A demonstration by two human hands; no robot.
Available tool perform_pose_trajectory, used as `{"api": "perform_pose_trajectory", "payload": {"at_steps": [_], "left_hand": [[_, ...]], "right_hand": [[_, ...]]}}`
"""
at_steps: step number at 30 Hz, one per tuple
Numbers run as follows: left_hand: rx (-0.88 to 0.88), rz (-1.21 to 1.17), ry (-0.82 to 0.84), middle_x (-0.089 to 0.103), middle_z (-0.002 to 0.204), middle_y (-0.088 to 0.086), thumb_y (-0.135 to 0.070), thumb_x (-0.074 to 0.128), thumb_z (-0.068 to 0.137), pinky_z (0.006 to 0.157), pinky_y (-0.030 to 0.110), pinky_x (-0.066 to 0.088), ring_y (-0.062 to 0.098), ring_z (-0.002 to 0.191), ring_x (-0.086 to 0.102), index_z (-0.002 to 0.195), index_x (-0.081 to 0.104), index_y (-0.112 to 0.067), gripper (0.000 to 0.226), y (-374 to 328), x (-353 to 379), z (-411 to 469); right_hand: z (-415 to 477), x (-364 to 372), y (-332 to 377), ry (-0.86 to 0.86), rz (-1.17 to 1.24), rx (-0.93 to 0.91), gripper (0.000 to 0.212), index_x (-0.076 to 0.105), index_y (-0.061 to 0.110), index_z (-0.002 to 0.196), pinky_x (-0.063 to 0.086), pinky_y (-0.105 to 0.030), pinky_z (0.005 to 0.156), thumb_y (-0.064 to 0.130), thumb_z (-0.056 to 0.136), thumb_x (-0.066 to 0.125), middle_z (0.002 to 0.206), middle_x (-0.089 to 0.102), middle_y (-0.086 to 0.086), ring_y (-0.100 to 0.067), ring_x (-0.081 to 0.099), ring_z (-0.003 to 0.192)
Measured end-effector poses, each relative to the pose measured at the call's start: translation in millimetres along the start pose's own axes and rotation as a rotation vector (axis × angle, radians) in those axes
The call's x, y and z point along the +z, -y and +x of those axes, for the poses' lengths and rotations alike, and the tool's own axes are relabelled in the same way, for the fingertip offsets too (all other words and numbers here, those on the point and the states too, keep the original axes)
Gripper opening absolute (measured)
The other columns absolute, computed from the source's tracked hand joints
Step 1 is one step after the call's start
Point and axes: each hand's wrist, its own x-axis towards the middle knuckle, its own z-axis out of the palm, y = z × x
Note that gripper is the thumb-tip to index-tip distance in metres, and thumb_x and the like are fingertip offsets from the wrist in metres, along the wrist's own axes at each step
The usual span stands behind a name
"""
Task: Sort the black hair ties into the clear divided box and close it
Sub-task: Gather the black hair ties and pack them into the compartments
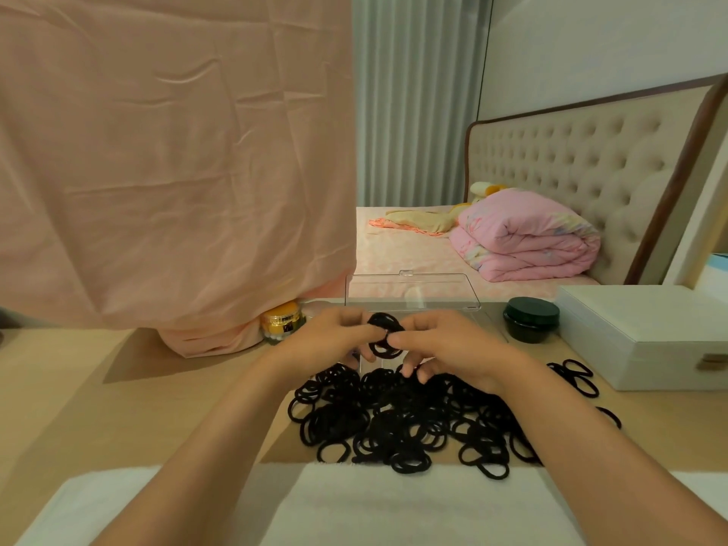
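1. Hands: left hand [335, 340] and right hand [441, 344] both pinch one small bunch of hair ties [386, 334], held between their fingertips.
2. Loose pile of ties [394, 419] lies just below the fingers on the table [118, 388].
3. Clear divided box [413, 293] sits just beyond the fingers, lid up.

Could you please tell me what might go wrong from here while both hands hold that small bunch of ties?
The bunch of ties, pinched between the left hand and right hand, may slip back onto the pile. The stray ties beside the white case could be overlooked. The upright lid might be knocked shut by the hands close to it.
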Motion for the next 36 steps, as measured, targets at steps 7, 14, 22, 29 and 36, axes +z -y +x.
{"api": "perform_pose_trajectory", "payload": {"at_steps": [7, 14, 22, 29, 36], "left_hand": [[-0.085, -0.178, -0.043, 0.065, 0.078, 0.005, -0.027, 0.058, 0.099, 0.071, 0.031, 0.05, 0.014, 0.074, 0.06, 0.103, 0.073, -0.019, 0.018, 0, 10, 4], [-0.112, -0.055, -0.071, 0.072, 0.108, 0.019, -0.031, 0.064, 0.095, 0.075, 0.027, 0.055, 0.015, 0.077, 0.065, 0.106, 0.074, -0.026, 0.016, 5, 4, 6], [-0.068, -0.01, -0.066, 0.072, 0.086, 0.003, -0.024, 0.07, 0.092, 0.068, 0.02, 0.054, 0.007, 0.07, 0.065, 0.102, 0.075, -0.017, 0.013, 0, -2, 5], [-0.058, 0.031, -0.109, 0.07, 0.066, -0.014, -0.026, 0.072, 0.091, 0.063, 0.021, 0.048, 0.003, 0.065, 0.062, 0.093, 0.073, -0.023, 0.003, 2, -14, 3], [-0.075, -0.122, -0.125, 0.076, 0.086, 0.002, -0.026, 0.068, 0.094, 0.073, 0.028, 0.057, 0.011, 0.071, 0.069, 0.108, 0.072, -0.018, 0.017, 4, -11, 7]], "right_hand": [[-1, -2, 3, 0.026, 0.094, 0.051, 0.02, 0.073, 0.007, 0.111, 0.059, -0.025, 0.059, 0.012, 0.092, 0.073, 0.089, 0.076, -0.009, -0.016, 0.068, 0.066], [-7, -6, 13, -0.13, -0.036, 0.012, 0.025, 0.074, 0.013, 0.111, 0.058, -0.026, 0.058, 0.021, 0.087, 0.079, 0.1, 0.077, -0.008, -0.016, 0.073, 0.073], [-8, 5, 11, -0.052, -0.255, 0.033, 0.021, 0.07, 0.026, 0.106, 0.059, -0.024, 0.06, 0.017, 0.088, 0.078, 0.099, 0.076, -0.003, -0.011, 0.07, 0.074], [-10, 6, 14, 0.003, -0.372, 0.057, 0.033, 0.067, 0.026, 0.119, 0.055, -0.022, 0.057, 0.013, 0.089, 0.074, 0.11, 0.07, -0.003, -0.013, 0.07, 0.075], [-5, 15, 16, -0.115, -0.115, 0.022, 0.033, 0.068, 0.015, 0.118, 0.061, -0.026, 0.062, 0.005, 0.087, 0.077, 0.094, 0.078, -0.012, -0.02, 0.077, 0.081]]}}
